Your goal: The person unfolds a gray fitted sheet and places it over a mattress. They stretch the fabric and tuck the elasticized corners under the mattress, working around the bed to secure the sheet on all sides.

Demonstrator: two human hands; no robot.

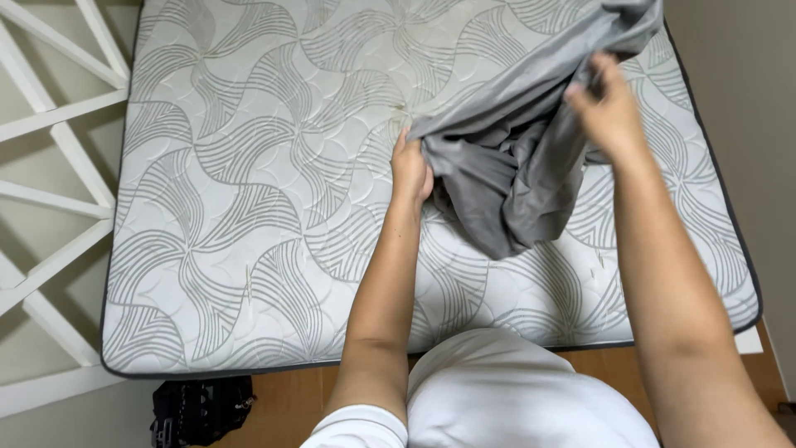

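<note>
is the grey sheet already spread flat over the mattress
No, the grey sheet is bunched up, held above the bare mattress by the left hand and right hand.

There is a single view, from a camera worn on the person's head. It looks steeply down and forward from the foot edge of a bed, so the person's white shirt fills the bottom middle and both forearms reach up into the frame. The mattress (pixel 249 207) takes up most of the picture, seen close and nearly from above, its near edge running across the lower part. A strip of wooden floor (pixel 290 398) shows below it, a white lattice frame (pixel 50 166) at the left border and a plain wall (pixel 746 99) at the right.
</note>
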